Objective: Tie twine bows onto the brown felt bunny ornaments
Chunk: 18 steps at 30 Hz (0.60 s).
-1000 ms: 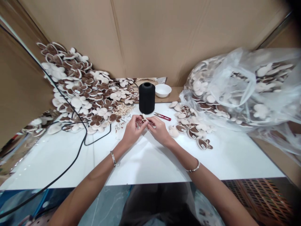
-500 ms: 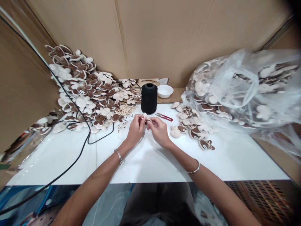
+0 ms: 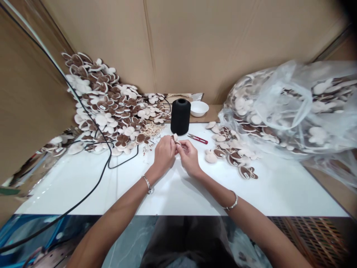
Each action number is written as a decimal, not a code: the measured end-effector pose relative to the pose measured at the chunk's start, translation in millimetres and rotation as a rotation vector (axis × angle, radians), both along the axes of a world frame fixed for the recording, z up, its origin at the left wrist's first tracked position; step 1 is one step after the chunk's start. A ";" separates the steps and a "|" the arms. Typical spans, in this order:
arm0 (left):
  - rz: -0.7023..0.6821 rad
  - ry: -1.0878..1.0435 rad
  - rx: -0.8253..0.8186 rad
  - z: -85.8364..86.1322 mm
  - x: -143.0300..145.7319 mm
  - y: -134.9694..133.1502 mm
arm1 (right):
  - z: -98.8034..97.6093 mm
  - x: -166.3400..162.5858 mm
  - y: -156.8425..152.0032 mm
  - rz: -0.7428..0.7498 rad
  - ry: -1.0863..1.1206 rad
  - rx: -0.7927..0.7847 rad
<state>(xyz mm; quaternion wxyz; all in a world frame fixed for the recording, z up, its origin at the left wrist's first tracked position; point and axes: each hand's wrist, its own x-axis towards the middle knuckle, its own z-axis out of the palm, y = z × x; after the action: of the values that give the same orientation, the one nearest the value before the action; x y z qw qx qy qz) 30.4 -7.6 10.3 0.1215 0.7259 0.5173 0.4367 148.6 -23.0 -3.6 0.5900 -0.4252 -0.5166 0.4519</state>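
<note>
Both hands meet over the white table (image 3: 92, 186), just in front of a black thread cone (image 3: 180, 118). Between them is a small brown-and-white plush bunny-shaped piece (image 3: 175, 138), mostly covered by fingers. My left hand (image 3: 164, 153) is closed on it from the left, knuckles up. My right hand (image 3: 189, 156) pinches it from the right with thumb and fingers. Beyond the right hand lie red-handled thread snips (image 3: 198, 139). Right of these, several plush pieces with string bows (image 3: 247, 172) lie loosely grouped.
A large heap of plush pieces (image 3: 111, 106) fills the back left, with cut cream strings (image 3: 152, 129) beside it. A clear plastic bag (image 3: 284, 108) of similar pieces stands at right. A white bowl (image 3: 199, 108) sits behind the cone. A black cable (image 3: 104, 165) crosses the left side.
The left hand has turned over the plush piece, showing more of its back. Both hands stay together in front of the cone. The whole view has shifted slightly.
</note>
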 end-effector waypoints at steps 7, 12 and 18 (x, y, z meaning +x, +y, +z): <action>-0.123 0.109 0.001 -9.1 -0.9 6.0 | 5.5 4.6 1.8 -0.013 -0.235 -0.020; -0.231 0.110 -0.012 -8.7 0.8 4.1 | 7.1 11.0 5.5 0.057 -0.301 -0.058; -0.244 -0.095 -0.165 -4.4 2.9 -1.6 | 3.1 8.0 15.3 0.128 -0.019 -0.230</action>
<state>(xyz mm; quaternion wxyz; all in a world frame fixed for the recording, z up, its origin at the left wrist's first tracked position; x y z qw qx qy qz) 33.3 -9.2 5.9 0.2573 0.7494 0.4531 0.4085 156.6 -7.7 -0.5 0.5026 -0.4603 -0.4931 0.5408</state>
